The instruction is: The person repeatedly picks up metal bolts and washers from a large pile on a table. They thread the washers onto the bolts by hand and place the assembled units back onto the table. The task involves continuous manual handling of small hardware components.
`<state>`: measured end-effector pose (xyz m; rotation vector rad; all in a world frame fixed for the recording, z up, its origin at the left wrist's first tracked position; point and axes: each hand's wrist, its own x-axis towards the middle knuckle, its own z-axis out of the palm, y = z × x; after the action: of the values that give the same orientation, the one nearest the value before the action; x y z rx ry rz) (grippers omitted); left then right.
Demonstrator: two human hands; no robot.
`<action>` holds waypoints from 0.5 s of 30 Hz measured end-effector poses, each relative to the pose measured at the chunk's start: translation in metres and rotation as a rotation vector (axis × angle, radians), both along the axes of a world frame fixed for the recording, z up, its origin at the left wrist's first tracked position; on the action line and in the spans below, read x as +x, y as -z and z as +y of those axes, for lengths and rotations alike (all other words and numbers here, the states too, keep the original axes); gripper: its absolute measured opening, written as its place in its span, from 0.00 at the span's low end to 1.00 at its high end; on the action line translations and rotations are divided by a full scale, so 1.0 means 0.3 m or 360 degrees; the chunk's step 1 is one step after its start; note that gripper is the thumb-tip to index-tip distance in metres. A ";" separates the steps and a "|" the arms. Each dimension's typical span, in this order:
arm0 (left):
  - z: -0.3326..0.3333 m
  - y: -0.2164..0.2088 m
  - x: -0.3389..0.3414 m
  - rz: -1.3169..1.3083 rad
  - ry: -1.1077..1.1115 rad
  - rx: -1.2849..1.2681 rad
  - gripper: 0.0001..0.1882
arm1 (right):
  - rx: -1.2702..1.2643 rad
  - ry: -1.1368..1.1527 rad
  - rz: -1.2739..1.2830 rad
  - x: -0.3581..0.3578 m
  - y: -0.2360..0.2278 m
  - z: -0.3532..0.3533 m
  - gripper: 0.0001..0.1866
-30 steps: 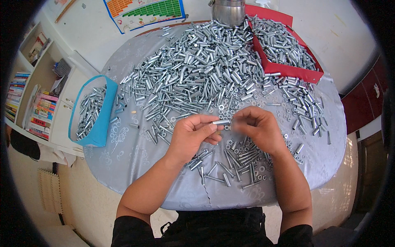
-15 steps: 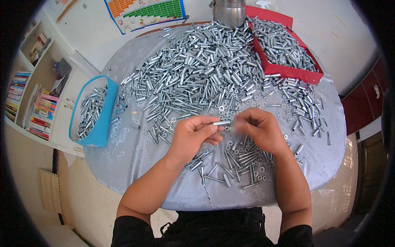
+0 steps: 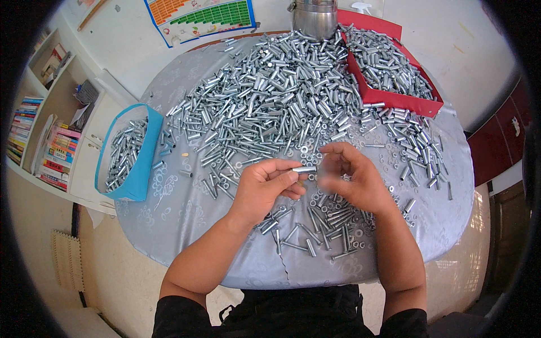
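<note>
My left hand (image 3: 267, 183) is closed on a shiny metal sleeve (image 3: 304, 169), pinched between thumb and fingertips and pointing to the right. Just past the sleeve's free end is my right hand (image 3: 355, 177), its upper fingers lifted away from the thumb. Motion smears its fingertips, and I make out nothing held in them. Beneath both hands lie loose bolts (image 3: 324, 219), sleeves and small nuts (image 3: 304, 150) on the grey tablecloth (image 3: 186, 236).
A large heap of metal sleeves and bolts (image 3: 265, 96) covers the far half of the table. At the left stands a blue bin (image 3: 135, 183) of such parts. A red box (image 3: 400, 100), also filled, sits far right beside a steel pot (image 3: 314, 19).
My right hand's fingers have spread apart, the upper ones rising away from the thumb by the sleeve's end. My left hand and the sleeve stay in nearly the same place.
</note>
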<state>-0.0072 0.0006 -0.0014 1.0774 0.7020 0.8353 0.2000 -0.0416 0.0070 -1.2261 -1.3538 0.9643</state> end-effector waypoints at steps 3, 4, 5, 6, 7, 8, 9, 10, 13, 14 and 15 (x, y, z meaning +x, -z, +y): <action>-0.001 -0.004 -0.002 0.0040 -0.0004 0.0007 0.13 | -0.0209 -0.0083 -0.0071 0.031 -0.017 -0.004 0.11; -0.002 -0.007 -0.001 0.0056 -0.0008 0.0007 0.13 | -0.0375 -0.0154 -0.0139 0.045 -0.026 -0.006 0.10; -0.003 -0.007 -0.001 0.0071 -0.0011 0.0007 0.13 | -0.0251 -0.0121 -0.0031 0.036 -0.025 -0.006 0.09; -0.003 -0.005 0.000 0.0052 -0.0007 0.0007 0.13 | -0.0127 -0.0088 0.0076 0.020 -0.023 -0.003 0.08; -0.002 -0.002 0.000 0.0033 -0.0004 0.0008 0.13 | -0.0003 -0.0055 0.0184 0.011 -0.019 -0.002 0.08; 0.000 0.000 -0.002 0.0014 -0.0001 0.0008 0.13 | -0.0040 -0.0077 0.0110 0.016 -0.014 -0.002 0.08; 0.000 0.002 -0.002 0.0023 0.0001 0.0007 0.13 | -0.0078 -0.0100 0.0037 0.025 -0.008 -0.003 0.08; 0.000 0.003 -0.003 0.0032 0.0003 0.0006 0.13 | -0.0115 -0.0122 -0.0037 0.031 -0.005 -0.004 0.08; 0.001 0.006 -0.004 0.0013 0.0002 -0.0006 0.13 | -0.0340 -0.0100 -0.0033 0.035 -0.029 -0.005 0.08; 0.001 0.007 -0.002 -0.0001 0.0003 -0.0011 0.13 | -0.0198 -0.0081 -0.0006 0.027 -0.018 -0.004 0.08; 0.001 0.006 0.000 0.0003 0.0004 -0.0007 0.13 | -0.0055 -0.0061 0.0020 0.011 0.003 -0.001 0.08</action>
<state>-0.0071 0.0010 -0.0033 1.0751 0.7033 0.8304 0.2035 -0.0419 0.0061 -1.2219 -1.3601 1.0249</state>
